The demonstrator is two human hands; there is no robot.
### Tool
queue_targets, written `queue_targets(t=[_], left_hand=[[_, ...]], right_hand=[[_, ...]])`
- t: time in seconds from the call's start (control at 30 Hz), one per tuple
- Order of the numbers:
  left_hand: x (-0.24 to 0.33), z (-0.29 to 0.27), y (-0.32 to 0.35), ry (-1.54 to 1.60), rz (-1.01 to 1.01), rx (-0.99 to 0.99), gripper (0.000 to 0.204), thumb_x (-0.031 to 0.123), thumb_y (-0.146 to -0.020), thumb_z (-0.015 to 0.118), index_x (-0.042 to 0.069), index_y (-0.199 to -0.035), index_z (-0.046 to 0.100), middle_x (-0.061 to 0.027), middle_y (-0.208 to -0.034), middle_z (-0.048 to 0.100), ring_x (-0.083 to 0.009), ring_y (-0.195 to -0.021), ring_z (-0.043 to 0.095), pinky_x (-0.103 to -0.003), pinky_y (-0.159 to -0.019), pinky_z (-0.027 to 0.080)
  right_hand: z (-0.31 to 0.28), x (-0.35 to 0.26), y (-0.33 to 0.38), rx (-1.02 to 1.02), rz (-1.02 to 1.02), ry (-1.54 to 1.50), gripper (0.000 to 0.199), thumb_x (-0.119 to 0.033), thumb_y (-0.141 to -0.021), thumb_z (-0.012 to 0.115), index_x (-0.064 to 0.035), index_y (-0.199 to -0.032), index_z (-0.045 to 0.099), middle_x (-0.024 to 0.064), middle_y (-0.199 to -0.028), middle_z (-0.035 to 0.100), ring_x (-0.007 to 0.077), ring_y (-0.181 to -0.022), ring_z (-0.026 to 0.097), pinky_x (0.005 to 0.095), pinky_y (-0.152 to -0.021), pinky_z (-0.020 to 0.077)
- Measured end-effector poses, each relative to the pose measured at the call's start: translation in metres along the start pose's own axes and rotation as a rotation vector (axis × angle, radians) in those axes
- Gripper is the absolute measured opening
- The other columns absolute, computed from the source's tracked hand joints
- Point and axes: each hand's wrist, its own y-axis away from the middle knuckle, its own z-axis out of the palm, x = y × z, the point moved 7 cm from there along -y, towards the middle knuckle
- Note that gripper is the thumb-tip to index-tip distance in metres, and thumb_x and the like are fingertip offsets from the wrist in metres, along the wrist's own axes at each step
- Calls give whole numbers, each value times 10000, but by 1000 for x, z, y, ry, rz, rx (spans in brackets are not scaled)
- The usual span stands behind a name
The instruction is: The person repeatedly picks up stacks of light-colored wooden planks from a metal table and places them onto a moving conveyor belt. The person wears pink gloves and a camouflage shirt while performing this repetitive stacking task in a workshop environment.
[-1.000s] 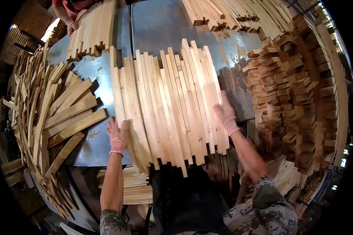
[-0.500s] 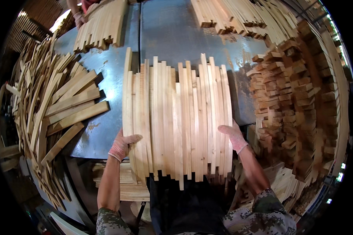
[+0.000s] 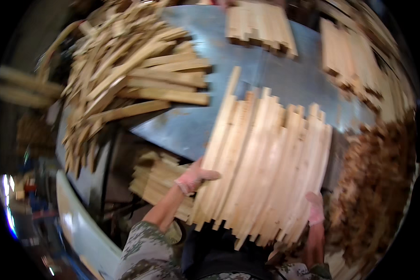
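A wide batch of pale wooden slats (image 3: 266, 163) is pressed edge to edge between my two hands and lifted off the grey metal table (image 3: 261, 79). My left hand (image 3: 193, 177), in a pink glove, grips the batch's left side. My right hand (image 3: 315, 210), also gloved, clamps its lower right side. The slats' ends are uneven at top and bottom. The picture is tilted and blurred.
A loose heap of slats (image 3: 126, 74) lies at the table's left. Tidy rows of slats (image 3: 261, 25) sit at the far edge, another row (image 3: 345, 60) at the right. A stack of small wood blocks (image 3: 378, 186) rises on the right. More slats (image 3: 158, 179) lie below the table edge.
The batch was squeezed together from a fanned spread, then lifted toward me and to the right off the table. The view has swung left and tilted.
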Motion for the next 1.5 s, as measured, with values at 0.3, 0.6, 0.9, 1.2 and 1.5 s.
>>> queue_targets(t=[0.3, 0.6, 0.9, 1.2, 1.5], left_hand=[[-36, -71, 129, 223, 255, 188, 990, 27, -789, 934, 25, -1631, 414, -125, -1437, 646, -216, -1274, 638, -398, -1073, 568], [-91, -90, 419, 505, 466, 605, 1059, -43, -781, 891, 62, -1682, 344, -116, -1393, 680, -225, -1209, 692, -424, -1024, 603], [-296, -112, 675, 685, 695, 924, 811, 47, -800, 890, 76, -1531, 540, -33, -1131, 715, -124, -917, 680, -326, -829, 609], [-514, -161, 898, 882, 786, 970, 830, 101, -796, 944, 15, -1508, 527, -126, -1303, 725, -256, -1165, 727, -469, -998, 630], [-599, -268, 979, 691, 443, 1206, 1016, 479, -972, 798, -57, -1672, 293, -279, -1581, 531, -344, -1355, 633, -451, -1070, 576]], right_hand=[[123, 4, -3, -373, -7, 255, 866, -321, -834, 893, 78, -1501, 511, 190, -1328, 700, 343, -1156, 731, 494, -996, 626], [280, 20, 35, -780, -20, 612, 857, -347, -803, 854, 80, -1471, 525, 171, -1309, 702, 313, -1134, 731, 460, -996, 618], [440, 213, 206, -1134, 67, 813, 916, -352, -768, 860, 58, -1512, 519, 139, -1303, 697, 290, -1127, 712, 424, -996, 582], [484, 451, 431, -1209, 422, 1016, 607, -178, -864, 820, 75, -1372, 605, 128, -1095, 743, 234, -898, 730, 377, -826, 612], [516, 560, 476, -1013, 285, 1057, 198, 11, -889, 777, 20, -1049, 661, 114, -960, 745, 239, -894, 738, 374, -902, 635]])
